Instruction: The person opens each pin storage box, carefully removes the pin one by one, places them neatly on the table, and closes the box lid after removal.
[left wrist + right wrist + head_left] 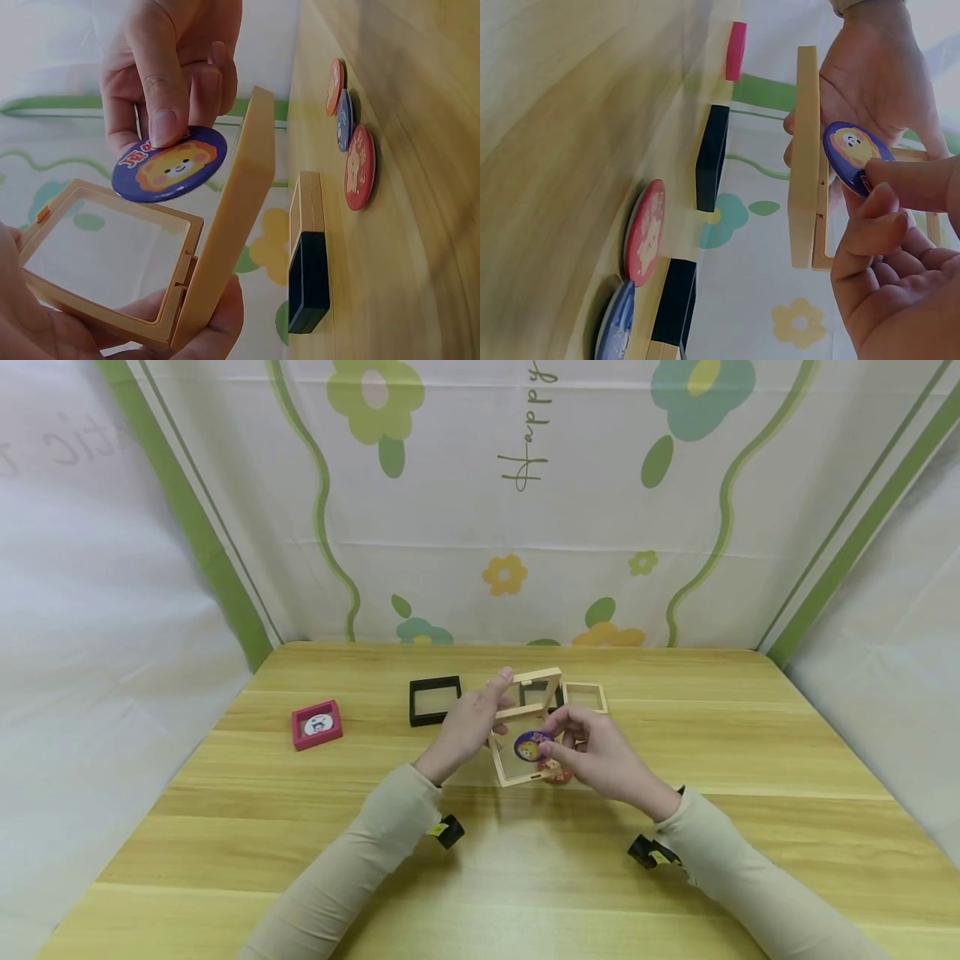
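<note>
A light wooden-coloured hinged frame [517, 783] is held unfolded above the table by my left hand [467, 725], its clear film panels showing in the left wrist view. My right hand [603, 758] pinches a round purple badge [529, 746] with a yellow lion face between thumb and fingers. In the left wrist view the badge [174, 166] is tilted beside the unfolded frame [234, 217]. The right wrist view shows the badge [853, 154] next to the frame's thick side [805, 157].
A pink frame [296, 735] holding a white badge lies at the left. A black frame [412, 703] and a beige frame [604, 697] lie behind the hands, with another black frame [676, 300] beside the latter. Red [361, 168] and blue badges [344, 120] lie nearer.
</note>
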`<state>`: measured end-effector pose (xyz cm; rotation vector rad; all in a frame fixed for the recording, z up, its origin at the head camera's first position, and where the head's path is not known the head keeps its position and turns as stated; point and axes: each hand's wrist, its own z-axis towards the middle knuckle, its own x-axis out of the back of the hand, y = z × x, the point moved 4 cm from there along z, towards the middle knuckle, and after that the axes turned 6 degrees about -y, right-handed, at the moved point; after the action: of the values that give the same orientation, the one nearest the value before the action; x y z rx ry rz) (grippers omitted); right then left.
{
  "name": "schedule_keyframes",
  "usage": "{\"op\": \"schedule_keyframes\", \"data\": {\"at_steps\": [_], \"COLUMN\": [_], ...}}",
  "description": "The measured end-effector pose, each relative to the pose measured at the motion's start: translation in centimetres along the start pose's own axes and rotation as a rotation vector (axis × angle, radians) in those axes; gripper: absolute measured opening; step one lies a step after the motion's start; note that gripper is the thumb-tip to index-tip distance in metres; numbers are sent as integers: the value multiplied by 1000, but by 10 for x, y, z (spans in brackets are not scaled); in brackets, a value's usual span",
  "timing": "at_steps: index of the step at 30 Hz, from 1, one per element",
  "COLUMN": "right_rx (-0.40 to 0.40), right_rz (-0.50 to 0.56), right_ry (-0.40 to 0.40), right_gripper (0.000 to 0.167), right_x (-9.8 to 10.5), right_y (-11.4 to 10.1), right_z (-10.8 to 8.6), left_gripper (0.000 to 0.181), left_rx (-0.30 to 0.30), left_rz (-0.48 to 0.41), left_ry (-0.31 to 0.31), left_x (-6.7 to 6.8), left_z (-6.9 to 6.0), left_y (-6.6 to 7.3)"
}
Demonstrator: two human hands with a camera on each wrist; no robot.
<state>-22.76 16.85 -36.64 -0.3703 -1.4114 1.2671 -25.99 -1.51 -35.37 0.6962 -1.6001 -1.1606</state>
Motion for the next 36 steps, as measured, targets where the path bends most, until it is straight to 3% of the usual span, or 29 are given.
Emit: {"op": "schedule_keyframes", "data": {"at_steps": [10,27,36], "right_rx": [36,-44,-86], "right_rz": [-16,44,55], "right_ry": [25,38,41], "right_gripper": [12,14,14], "right_x": [14,23,24], "right_y": [-4,-6,0], "right_z": [0,-1,0], "left_gripper": [94,92,95], "left_rx": [-9,-29,-19], "left_rz": [26,41,87], "left_ry": [35,72,126], "left_x": [4,13,21], "left_z": [2,3,5], "left_y": [0,-3,-5]}}
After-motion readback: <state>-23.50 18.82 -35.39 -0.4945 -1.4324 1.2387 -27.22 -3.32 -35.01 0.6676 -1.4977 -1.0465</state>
